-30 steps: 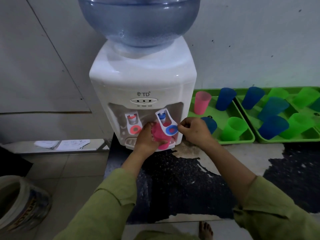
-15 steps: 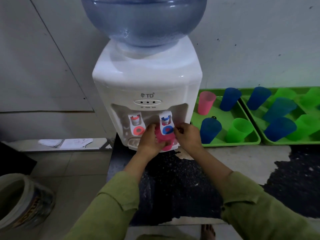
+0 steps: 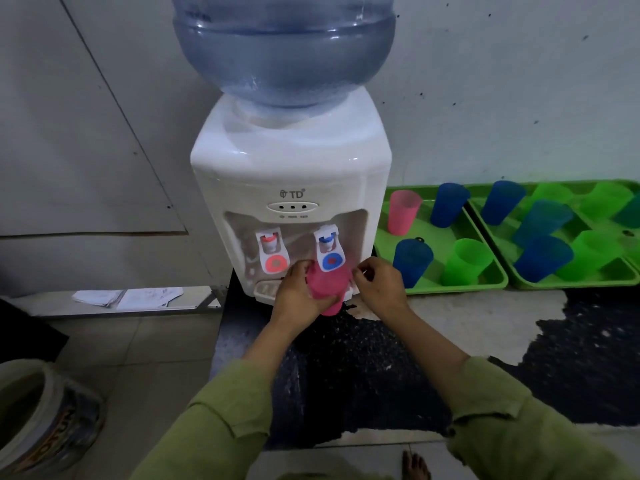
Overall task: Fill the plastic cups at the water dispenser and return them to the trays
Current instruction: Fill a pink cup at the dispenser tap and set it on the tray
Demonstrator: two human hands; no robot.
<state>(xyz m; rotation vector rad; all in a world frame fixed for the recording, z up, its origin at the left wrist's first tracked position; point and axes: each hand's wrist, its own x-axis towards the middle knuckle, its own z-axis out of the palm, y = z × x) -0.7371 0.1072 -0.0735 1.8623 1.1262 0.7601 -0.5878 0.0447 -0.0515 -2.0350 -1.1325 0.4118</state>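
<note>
Left hand (image 3: 297,296) grips pink cup (image 3: 328,288); right hand (image 3: 381,292) fingers (image 3: 361,274) curled.

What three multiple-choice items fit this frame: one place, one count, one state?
1. Where is the pink cup in the left hand?
A) in a tray
B) under the blue tap
C) under the red tap

2. How many cups stand in the tray nearest the dispenser?
A) two
B) six
C) four

3. What is the left hand doing?
A) gripping the cup
B) lying flat on the counter
C) hanging idle

Key: 1 B, its rim sits just below the blue tap. 2 C, one pink, two blue, one green. 3 A, fingers wrap the cup's side.
</note>
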